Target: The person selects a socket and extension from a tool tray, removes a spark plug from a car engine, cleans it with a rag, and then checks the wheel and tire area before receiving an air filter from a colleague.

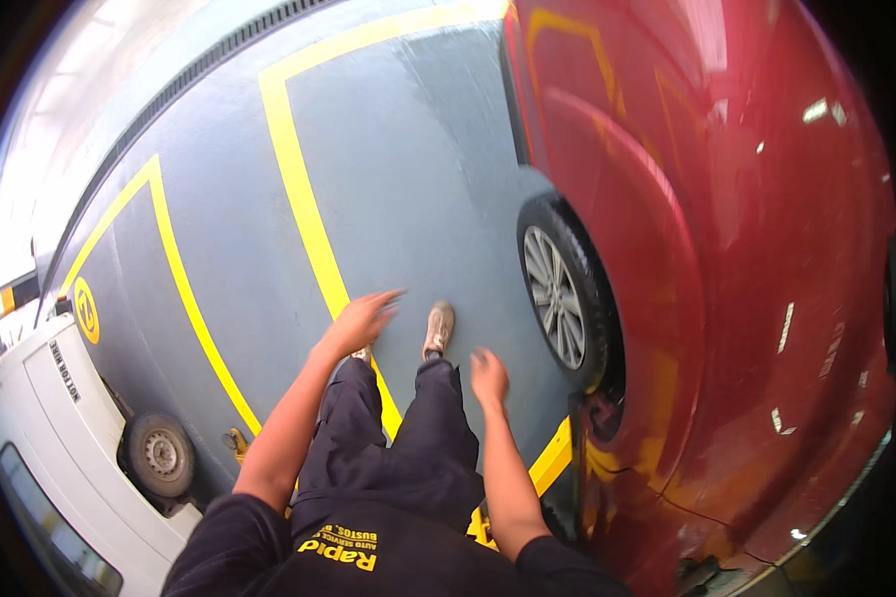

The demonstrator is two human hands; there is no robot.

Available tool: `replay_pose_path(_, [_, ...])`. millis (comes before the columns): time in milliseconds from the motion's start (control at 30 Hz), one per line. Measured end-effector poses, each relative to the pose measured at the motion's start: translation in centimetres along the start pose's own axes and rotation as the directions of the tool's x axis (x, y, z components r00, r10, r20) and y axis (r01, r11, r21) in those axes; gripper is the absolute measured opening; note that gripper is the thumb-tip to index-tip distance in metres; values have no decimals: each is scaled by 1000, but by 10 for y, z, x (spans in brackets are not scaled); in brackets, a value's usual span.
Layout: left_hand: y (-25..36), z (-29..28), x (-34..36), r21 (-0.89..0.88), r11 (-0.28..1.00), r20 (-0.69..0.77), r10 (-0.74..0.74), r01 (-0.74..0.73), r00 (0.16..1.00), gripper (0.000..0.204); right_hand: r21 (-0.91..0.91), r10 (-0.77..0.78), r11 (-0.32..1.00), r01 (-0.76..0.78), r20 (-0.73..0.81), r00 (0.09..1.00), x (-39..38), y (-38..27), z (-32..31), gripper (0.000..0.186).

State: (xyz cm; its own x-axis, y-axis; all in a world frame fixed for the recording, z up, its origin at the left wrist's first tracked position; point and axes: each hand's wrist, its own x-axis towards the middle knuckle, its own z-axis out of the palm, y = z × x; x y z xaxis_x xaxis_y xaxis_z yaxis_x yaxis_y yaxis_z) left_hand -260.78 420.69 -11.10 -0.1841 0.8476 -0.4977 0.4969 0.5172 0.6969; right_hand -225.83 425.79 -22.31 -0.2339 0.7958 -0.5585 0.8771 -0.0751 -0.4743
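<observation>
My left hand (363, 320) hangs over the grey floor and a yellow painted line (309, 219), its blurred fingers stretched out with nothing visible in them. My right hand (488, 373) is lower and to the right, left of the red car's front or rear wheel (558, 294), not touching it; its fingertips are smeared and partly turned from view. The red car's glossy body (717, 298) fills the right side. Below, my legs in dark trousers and light shoes (438, 326) stand on the floor.
A white vehicle (40, 418) with a steel wheel (159, 455) is at the lower left. Yellow metal parts (553, 453) show beside the red car at the lower right. A dark drain grate (219, 35) runs along the far floor edge. More yellow bay markings (174, 254) lie to the left.
</observation>
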Motion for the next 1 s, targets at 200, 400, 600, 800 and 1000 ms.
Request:
replay_pose_path(200, [-252, -144, -201, -564, 545, -389, -838, 620, 382, 34, -434, 466, 796, -421, -5, 885, -49, -14, -140, 26])
replay_pose_path(400, [-347, -231, -149, -989, 34, -25, -998, 145, 59, 36, -347, 68, 938, -8, 159, 985, 71, -174, -140, 34])
replay_pose_path(600, [-250, -379, 134, -757, 631, -435, -680, 169, 590, 35, -4, -188, 982, 190, -132, 973, 200, -447, -163, 29])
replay_pose_path(800, [-103, -507, 374, -36, 999, -313, -18, 7, 950, 43, 57, -366, 922, 383, -187, 911, 344, -611, -194, 30])
replay_pose_path(1000, [-50, -595, 509, -259, 954, -159, -197, 151, 968, 40, -31, -514, 858, 513, -100, 852, 469, -726, -257, 29])
